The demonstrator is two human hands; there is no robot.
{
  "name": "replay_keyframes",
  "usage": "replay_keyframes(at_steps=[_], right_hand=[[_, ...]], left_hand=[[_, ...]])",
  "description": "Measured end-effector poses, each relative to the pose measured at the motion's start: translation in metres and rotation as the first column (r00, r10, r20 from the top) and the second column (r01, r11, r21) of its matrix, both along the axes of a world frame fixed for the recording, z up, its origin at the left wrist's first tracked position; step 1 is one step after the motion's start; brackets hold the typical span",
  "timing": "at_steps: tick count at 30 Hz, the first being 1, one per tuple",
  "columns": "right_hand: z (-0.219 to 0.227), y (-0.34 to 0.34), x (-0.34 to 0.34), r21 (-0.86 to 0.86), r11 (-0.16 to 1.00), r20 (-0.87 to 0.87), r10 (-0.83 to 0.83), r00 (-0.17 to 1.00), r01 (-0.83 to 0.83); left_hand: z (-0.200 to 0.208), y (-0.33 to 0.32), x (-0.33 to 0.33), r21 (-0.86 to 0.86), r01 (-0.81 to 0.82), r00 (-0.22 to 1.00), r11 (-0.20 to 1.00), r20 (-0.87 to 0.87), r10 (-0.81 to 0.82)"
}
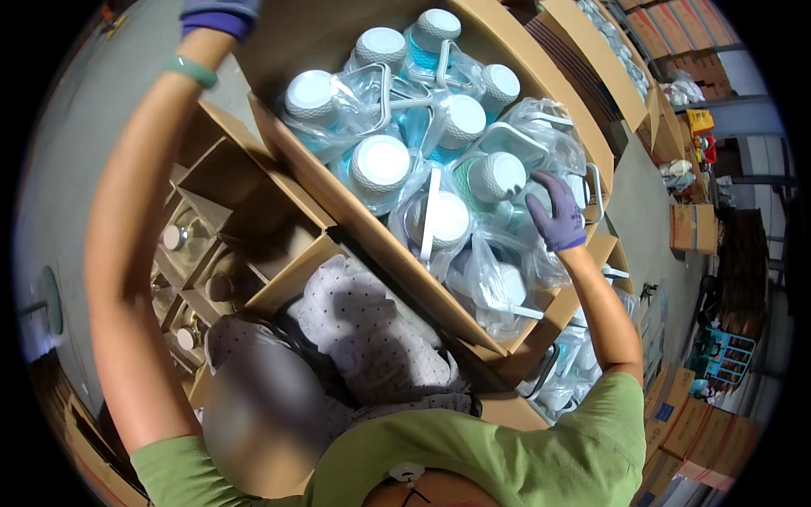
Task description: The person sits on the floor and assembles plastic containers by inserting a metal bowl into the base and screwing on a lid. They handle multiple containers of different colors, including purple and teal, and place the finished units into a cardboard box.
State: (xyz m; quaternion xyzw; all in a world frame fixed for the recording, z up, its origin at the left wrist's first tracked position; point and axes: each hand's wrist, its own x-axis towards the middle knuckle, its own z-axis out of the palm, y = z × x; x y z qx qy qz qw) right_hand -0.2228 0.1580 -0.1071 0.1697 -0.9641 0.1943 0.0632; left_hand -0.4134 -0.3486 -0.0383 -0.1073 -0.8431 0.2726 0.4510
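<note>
My left hand (221,13), in a purple glove, reaches to the top edge of the picture at the far end of a large cardboard box (372,245). Its fingers are cut off from view. My right hand (557,213), also gloved, lies over the right side of the box with its fingers apart and curved. Its fingertips are beside a jug with a white lid (498,176). Several more white-lidded jugs (380,163) with pale handles and bluish bodies fill the box. Most are wrapped in clear plastic bags (486,275).
A divided carton (241,186) on the left holds clear glass bottles (176,237). More bagged jugs (574,372) lie in a box at the lower right. Opened cartons (604,59) stand beyond, and stacked boxes (693,431) line the right. Someone's blurred head and dotted clothing (363,329) are below the box.
</note>
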Motion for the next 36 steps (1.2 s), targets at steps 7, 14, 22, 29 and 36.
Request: replay_keyframes(at_steps=[7,14,22,29,36], right_hand=[[-0.03,-0.008,-0.096,0.037,0.999,-0.219,-0.017,0.976,0.025],[0.035,-0.087,-0.174,0.536,0.841,0.347,-0.293,0.891,0.068],[-0.073,-0.151,-0.274,-0.266,0.845,0.531,-0.273,0.802,0.464],[0.08,-0.022,-0.269,-0.55,0.527,0.509,-0.404,0.76,0.648],[0.317,-0.067,-0.119,-0.702,0.688,0.371,0.135,0.919,0.183]], left_hand=[[-0.154,-0.043,-0.073,0.386,-0.504,0.664,0.773,0.745,0.061],[-0.284,-0.084,-0.021,0.24,-0.734,0.664,-0.636,0.054,-0.746],[-0.244,-0.06,0.054,0.94,-0.235,0.856,-0.246,0.081,-0.511],[-0.165,-0.016,0.18,0.982,-0.148,0.77,0.119,0.19,-0.609],[-0.117,0.079,0.175,0.943,-0.227,0.644,-0.244,-0.042,-0.764]])
